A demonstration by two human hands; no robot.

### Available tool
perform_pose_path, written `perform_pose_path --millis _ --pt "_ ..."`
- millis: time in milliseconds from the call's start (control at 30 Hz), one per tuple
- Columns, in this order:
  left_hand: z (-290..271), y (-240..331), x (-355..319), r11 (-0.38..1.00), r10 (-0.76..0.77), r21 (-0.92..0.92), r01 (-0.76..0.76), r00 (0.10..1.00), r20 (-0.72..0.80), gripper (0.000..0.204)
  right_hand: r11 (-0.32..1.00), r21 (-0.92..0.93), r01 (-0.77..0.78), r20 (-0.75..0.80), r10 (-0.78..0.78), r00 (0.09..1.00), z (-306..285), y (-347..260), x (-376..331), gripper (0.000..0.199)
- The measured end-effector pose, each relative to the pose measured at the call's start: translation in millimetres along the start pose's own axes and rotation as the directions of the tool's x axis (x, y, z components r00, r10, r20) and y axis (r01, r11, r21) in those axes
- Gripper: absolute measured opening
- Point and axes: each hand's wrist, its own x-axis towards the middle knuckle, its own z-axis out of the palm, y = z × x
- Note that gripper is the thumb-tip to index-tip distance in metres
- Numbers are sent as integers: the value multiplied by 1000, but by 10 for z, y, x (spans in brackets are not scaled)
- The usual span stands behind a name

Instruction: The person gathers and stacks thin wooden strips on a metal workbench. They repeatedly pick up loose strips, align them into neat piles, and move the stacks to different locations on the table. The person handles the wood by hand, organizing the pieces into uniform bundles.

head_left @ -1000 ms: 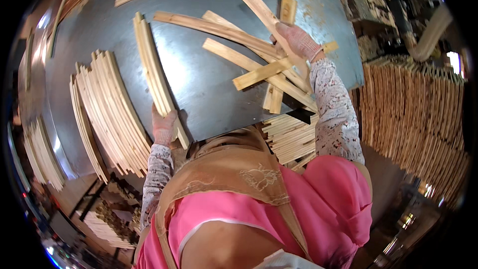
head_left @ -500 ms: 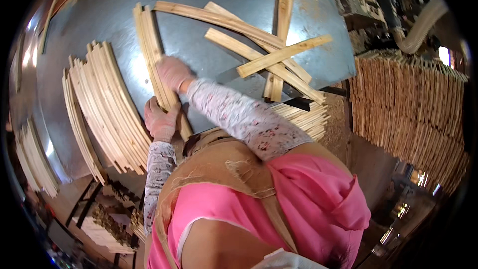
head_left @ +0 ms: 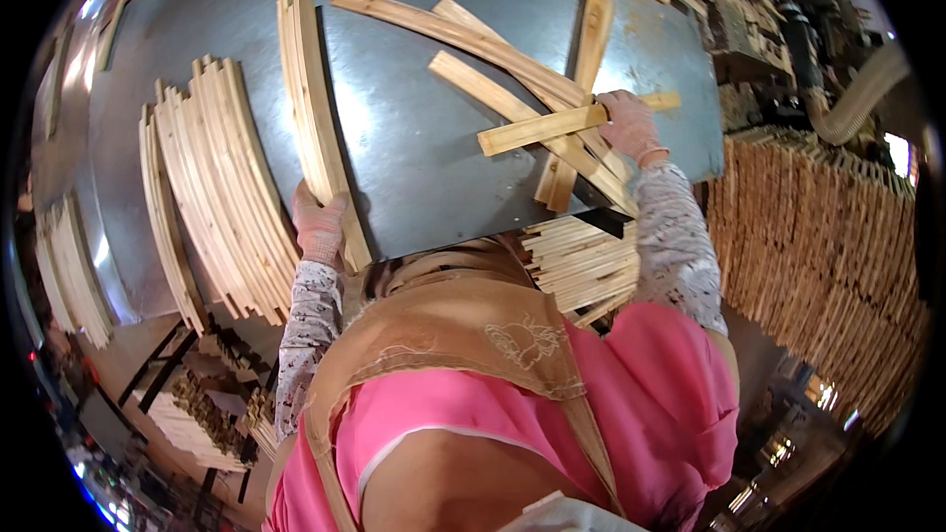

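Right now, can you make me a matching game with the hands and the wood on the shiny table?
Column one:
1. left hand
2. right hand
3. fanned row of pale wooden slats
4. grey metal table

Column two:
A. lies at the table's left side
B. grips a bundle of slats at the near edge
C. holds a crossing strip on the loose pile
D. lies under all the wood

Pairs: 1-B, 2-C, 3-A, 4-D

Grey sheet-metal worktable [head_left: 414, 148] with glare patches on its surface. Tall stack of pale wooden slats [head_left: 818, 256] at right; corrugated flexible hose [head_left: 857, 99] above it. Dark metal frame with wood offcuts [head_left: 197, 394] lower left, floor dim
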Motion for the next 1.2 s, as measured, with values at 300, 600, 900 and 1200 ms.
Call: perform_pose_path --millis 300,600,900,1200 --pt "-701 486 -194 750 84 -662 -11 993 78 73 843 537 24 142 -119 983 -806 -2588 1375 50" --pt "-1218 421 12 887 31 452 94 965 -262 102 706 682 189 248 -467 849 -223 -5144 1497 48" --pt "-1460 -108 -151 676 -416 531 512 859 -298 107 986 164 -3 -260 46 964 -155 -1988 1635 51" --pt "-1434 -202 -173 743 -261 535 403 910 -323 110 863 322 388 228 -469 853 -113 -4371 743 25"
